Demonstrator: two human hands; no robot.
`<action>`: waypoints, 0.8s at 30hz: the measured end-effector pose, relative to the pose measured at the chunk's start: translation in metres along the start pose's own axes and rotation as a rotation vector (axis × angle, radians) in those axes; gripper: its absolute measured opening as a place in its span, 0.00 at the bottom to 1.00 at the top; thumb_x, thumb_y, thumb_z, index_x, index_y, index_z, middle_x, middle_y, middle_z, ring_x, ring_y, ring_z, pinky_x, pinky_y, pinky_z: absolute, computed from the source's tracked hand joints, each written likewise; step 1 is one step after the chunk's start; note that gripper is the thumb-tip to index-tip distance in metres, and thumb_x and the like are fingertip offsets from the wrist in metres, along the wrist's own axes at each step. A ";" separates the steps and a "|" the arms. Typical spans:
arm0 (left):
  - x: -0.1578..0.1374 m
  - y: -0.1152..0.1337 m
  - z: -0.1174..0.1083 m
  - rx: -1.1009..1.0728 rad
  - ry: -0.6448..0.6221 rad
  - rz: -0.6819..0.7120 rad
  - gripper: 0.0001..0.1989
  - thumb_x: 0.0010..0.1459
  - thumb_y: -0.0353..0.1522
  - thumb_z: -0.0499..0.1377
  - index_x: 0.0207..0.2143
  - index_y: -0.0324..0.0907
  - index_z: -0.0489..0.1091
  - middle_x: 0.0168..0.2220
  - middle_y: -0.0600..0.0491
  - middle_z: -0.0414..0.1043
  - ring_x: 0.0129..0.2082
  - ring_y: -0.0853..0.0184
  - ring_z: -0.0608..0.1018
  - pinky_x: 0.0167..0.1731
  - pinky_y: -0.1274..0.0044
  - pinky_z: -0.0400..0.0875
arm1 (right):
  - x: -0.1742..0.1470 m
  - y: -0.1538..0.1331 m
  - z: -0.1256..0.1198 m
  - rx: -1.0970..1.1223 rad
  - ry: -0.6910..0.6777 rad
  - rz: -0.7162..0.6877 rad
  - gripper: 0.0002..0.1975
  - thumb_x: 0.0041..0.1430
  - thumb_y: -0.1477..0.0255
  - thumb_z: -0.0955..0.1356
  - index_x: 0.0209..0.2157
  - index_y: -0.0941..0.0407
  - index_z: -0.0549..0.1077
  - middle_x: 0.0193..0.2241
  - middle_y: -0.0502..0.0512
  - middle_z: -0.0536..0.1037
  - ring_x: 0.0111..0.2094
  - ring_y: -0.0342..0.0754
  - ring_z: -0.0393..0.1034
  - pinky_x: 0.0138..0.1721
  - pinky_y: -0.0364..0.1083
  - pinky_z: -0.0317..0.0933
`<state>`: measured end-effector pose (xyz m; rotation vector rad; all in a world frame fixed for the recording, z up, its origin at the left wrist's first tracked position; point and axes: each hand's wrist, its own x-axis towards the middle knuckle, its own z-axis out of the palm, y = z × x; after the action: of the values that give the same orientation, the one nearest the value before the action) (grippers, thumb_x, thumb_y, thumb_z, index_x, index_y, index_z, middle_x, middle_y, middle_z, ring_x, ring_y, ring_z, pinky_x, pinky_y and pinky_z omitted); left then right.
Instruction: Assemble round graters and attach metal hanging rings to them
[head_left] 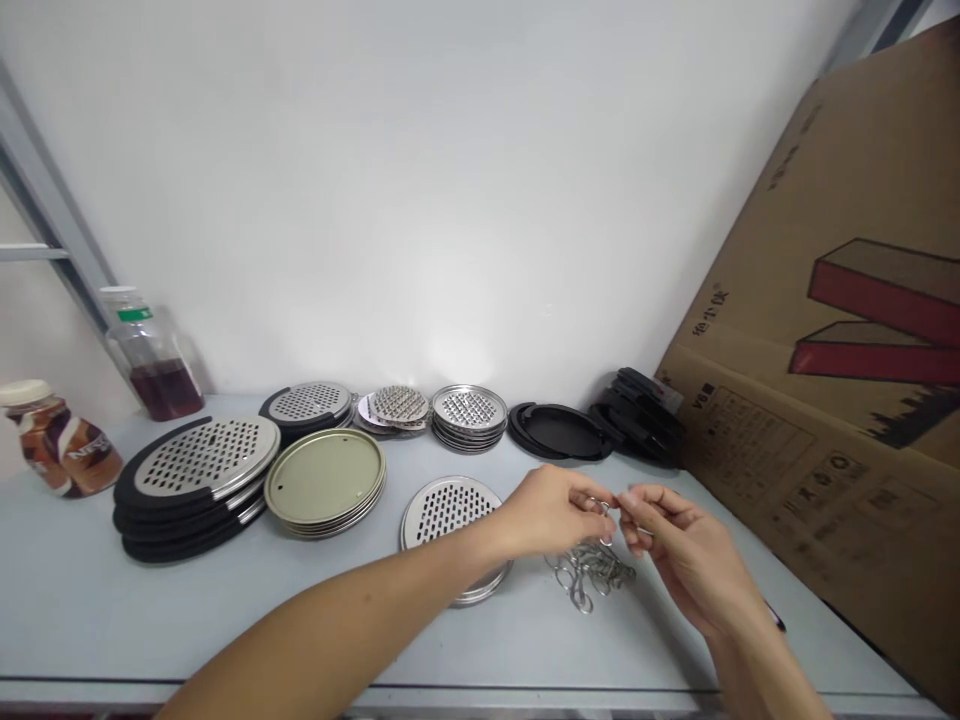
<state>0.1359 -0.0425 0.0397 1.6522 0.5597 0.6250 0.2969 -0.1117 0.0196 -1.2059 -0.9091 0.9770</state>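
Holding a metal ring (pixel 605 508) over the table (pixel 150 620)
Left hand (pixel 551 512) pinches the ring — whether the right hand (pixel 686 548), fingertips just beside it, grips anything I can't tell from here — above a loose heap of rings (pixel 589 572).

We've got plenty of light here, bright and pretty even, with a soft glare patch low in the middle of the white wall (pixel 465 250). The metal discs (pixel 466 408) throw little highlights too. Shadows are weak, just a smudgy one on the table (pixel 225 630) by our right hand (pixel 686 545). The wide lens makes the cardboard box (pixel 840 400) lean outward, and its small print's too soft for us to read.
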 end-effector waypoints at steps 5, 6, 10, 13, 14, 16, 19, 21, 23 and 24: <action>-0.030 0.004 -0.006 -0.155 0.168 0.069 0.13 0.52 0.29 0.62 0.42 0.36 0.74 0.35 0.46 0.78 0.33 0.66 0.79 0.37 0.74 0.73 | -0.022 -0.001 0.022 -0.106 -0.105 0.026 0.21 0.45 0.63 0.75 0.41 0.55 0.73 0.30 0.55 0.79 0.29 0.49 0.74 0.32 0.47 0.69; -0.033 0.005 -0.006 -0.135 0.199 0.086 0.12 0.52 0.30 0.62 0.41 0.36 0.75 0.36 0.46 0.78 0.35 0.65 0.79 0.38 0.74 0.73 | -0.024 -0.001 0.025 -0.139 -0.093 0.018 0.21 0.44 0.63 0.76 0.40 0.56 0.74 0.30 0.55 0.79 0.29 0.51 0.75 0.33 0.47 0.69; -0.041 0.002 -0.005 0.039 0.294 0.156 0.10 0.55 0.34 0.61 0.38 0.40 0.78 0.38 0.48 0.78 0.37 0.64 0.78 0.40 0.74 0.73 | -0.030 0.003 0.026 -0.266 -0.013 -0.093 0.17 0.43 0.62 0.75 0.34 0.57 0.78 0.28 0.57 0.79 0.29 0.51 0.74 0.34 0.47 0.69; -0.044 0.000 -0.001 -0.012 0.236 0.131 0.13 0.57 0.36 0.59 0.40 0.40 0.77 0.34 0.49 0.78 0.31 0.66 0.79 0.33 0.75 0.75 | -0.028 0.005 0.020 -0.218 0.044 -0.108 0.16 0.42 0.65 0.76 0.34 0.56 0.78 0.28 0.55 0.79 0.26 0.48 0.73 0.30 0.45 0.69; -0.044 0.000 0.002 -0.049 0.203 0.115 0.13 0.58 0.36 0.58 0.41 0.39 0.77 0.32 0.49 0.78 0.29 0.66 0.78 0.31 0.76 0.75 | -0.026 0.006 0.018 -0.152 0.067 -0.102 0.16 0.41 0.66 0.77 0.35 0.55 0.78 0.27 0.53 0.79 0.26 0.47 0.72 0.30 0.44 0.69; -0.043 -0.002 0.007 -0.082 0.157 0.106 0.14 0.58 0.36 0.57 0.41 0.38 0.77 0.30 0.49 0.78 0.29 0.66 0.79 0.31 0.76 0.75 | -0.022 0.006 0.016 0.009 0.103 -0.086 0.16 0.41 0.67 0.77 0.35 0.54 0.78 0.27 0.52 0.78 0.26 0.46 0.72 0.29 0.43 0.69; -0.040 -0.005 0.013 -0.065 0.167 0.106 0.12 0.56 0.36 0.60 0.38 0.38 0.77 0.29 0.50 0.78 0.29 0.65 0.79 0.31 0.76 0.75 | -0.017 0.008 0.018 0.134 0.113 -0.041 0.14 0.41 0.67 0.77 0.32 0.54 0.79 0.28 0.53 0.78 0.28 0.47 0.73 0.30 0.44 0.70; -0.037 -0.006 0.015 -0.042 0.209 0.121 0.10 0.54 0.35 0.61 0.36 0.38 0.77 0.29 0.51 0.78 0.29 0.66 0.79 0.31 0.77 0.74 | -0.017 0.009 0.021 0.125 0.115 -0.020 0.14 0.42 0.66 0.77 0.32 0.55 0.79 0.30 0.55 0.79 0.30 0.49 0.73 0.31 0.44 0.70; -0.034 -0.005 0.015 -0.013 0.246 0.153 0.08 0.54 0.34 0.61 0.35 0.39 0.76 0.30 0.52 0.77 0.29 0.67 0.78 0.31 0.78 0.73 | -0.019 0.011 0.021 0.113 0.071 -0.009 0.16 0.45 0.65 0.76 0.38 0.55 0.79 0.35 0.58 0.79 0.37 0.52 0.74 0.36 0.46 0.70; -0.032 -0.005 0.014 0.002 0.250 0.169 0.08 0.54 0.33 0.61 0.35 0.39 0.76 0.30 0.52 0.77 0.30 0.67 0.78 0.32 0.78 0.73 | -0.020 0.011 0.021 0.112 0.036 -0.001 0.18 0.46 0.64 0.75 0.41 0.54 0.78 0.38 0.59 0.79 0.41 0.53 0.73 0.39 0.47 0.70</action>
<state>0.1217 -0.0734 0.0299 1.6452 0.6031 0.9649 0.2698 -0.1230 0.0104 -1.1245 -0.8164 0.9897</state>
